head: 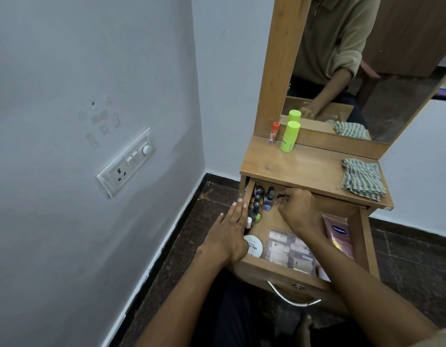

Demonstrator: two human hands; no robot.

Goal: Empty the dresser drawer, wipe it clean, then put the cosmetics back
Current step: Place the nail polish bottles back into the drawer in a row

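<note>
Both forearms reached into the open drawer [272, 271]. Left hand [229, 229] lay flat, fingers straight, on its left wall, bottles [260, 199] just right of it. Right hand [298, 209] pinched a small dark thing [281, 196] beside the bottles; cloth [362, 179] lay above it on the dresser top.

white switch panel [127, 162] on grey wall [66, 71]; mirror [367, 66] above dresser; dark tiled floor [192, 234].
</note>
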